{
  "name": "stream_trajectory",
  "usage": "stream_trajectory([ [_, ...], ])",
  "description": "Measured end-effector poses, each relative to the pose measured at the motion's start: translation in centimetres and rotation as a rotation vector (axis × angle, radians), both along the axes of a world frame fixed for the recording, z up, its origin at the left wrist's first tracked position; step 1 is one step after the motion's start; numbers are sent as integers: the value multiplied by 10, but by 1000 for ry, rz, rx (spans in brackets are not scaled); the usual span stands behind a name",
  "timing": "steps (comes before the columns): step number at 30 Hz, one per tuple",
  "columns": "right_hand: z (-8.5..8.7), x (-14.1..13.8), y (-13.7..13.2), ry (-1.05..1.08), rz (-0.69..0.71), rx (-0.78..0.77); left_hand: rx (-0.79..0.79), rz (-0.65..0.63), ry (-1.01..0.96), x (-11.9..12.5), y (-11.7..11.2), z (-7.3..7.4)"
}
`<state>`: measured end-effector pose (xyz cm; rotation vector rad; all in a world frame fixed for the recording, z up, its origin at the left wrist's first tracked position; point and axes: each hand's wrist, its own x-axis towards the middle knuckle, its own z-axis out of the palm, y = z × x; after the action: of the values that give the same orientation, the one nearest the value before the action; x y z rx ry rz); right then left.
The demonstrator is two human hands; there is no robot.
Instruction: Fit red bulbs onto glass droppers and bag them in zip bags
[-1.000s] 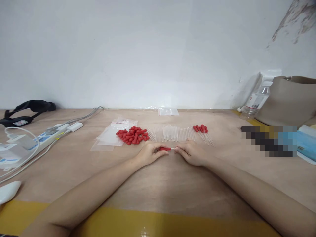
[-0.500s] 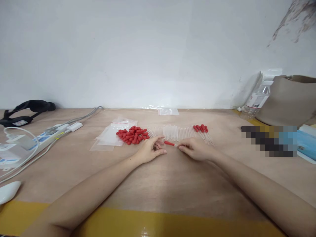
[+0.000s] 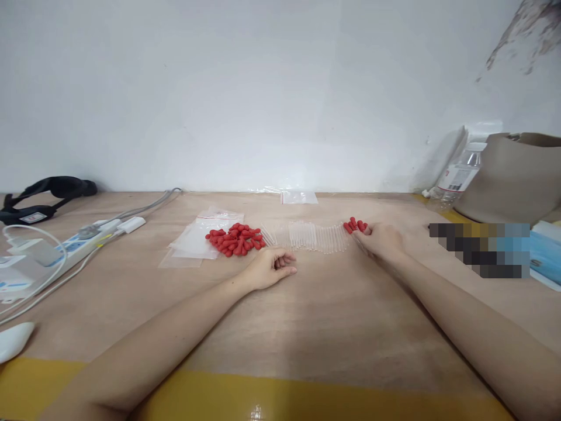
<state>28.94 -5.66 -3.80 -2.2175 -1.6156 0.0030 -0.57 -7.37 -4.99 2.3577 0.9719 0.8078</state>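
My right hand (image 3: 382, 241) is at the right-hand group of glass droppers with red rubber bulbs (image 3: 353, 224). Its fingers are closed on a dropper, partly hidden by the hand, laid beside the others. My left hand (image 3: 272, 268) rests on the table with fingers loosely curled and the thumb apart, holding nothing. Just beyond and left of it lies a heap of loose red rubber bulbs (image 3: 236, 238). Between the hands, clear glass tubes (image 3: 318, 236) lie side by side in a row, with a few more tubes (image 3: 269, 235) next to the heap.
Clear zip bags (image 3: 190, 242) lie left of the heap, and another bag (image 3: 299, 198) is by the wall. A power strip (image 3: 83, 241) with cables and a black strap-like object (image 3: 48, 196) are on the left. A plastic bottle (image 3: 460, 169) and grey-brown container (image 3: 508, 175) stand at right.
My right hand has moved right with the dropper, from beside my left hand to the dropper group. The fingers of my left hand have curled in slightly.
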Motion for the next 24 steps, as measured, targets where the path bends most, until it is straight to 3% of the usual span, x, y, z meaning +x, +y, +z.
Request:
stream_trajectory([
  [9,2,-16,-1,-49,13,46,-14,5,31,0,-1,3],
  [15,7,-29,15,-134,66,-135,-10,1,35,-1,-1,3],
  [24,15,-36,34,-48,-28,-324,34,6,33,-1,-2,0],
])
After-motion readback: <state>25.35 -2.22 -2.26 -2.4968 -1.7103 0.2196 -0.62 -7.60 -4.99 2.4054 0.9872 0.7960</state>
